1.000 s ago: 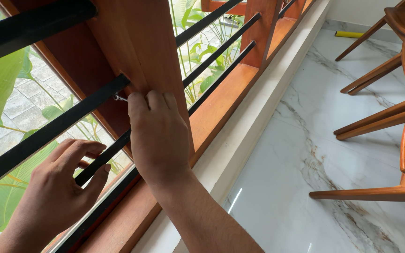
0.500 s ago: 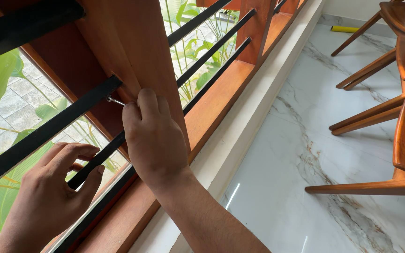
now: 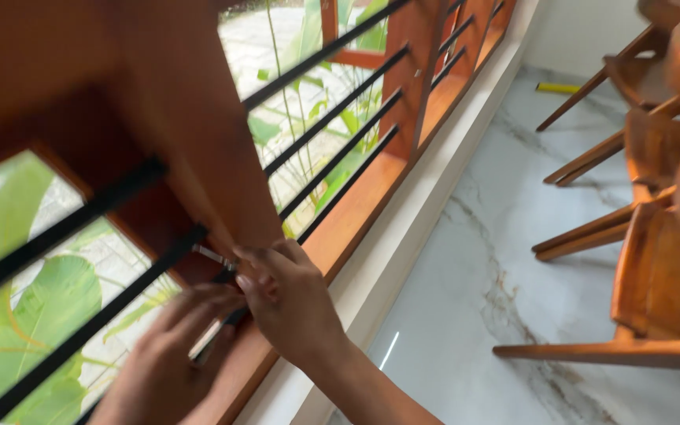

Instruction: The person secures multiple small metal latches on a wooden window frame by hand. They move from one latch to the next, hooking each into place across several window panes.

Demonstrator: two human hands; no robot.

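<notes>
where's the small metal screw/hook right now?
Head view, lower left: the metal screw sticks out from the foot of the wooden window post, beside a black bar, at the right hand fingertips, just above the left hand.

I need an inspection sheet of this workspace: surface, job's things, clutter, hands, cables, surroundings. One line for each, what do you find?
Surface: wooden sill of a window, orange-brown; image is motion-blurred.
Job's things: small metal tool at the wooden post, beside black bars.
Clutter: yellow object on the floor by the far wall.
Hands: right hand pinches the metal tool; left hand is by the lowest bars, grip blurred.
Cables: nothing seen.
Surroundings: white marble floor, wooden chairs at right, green leaves outside.
</notes>
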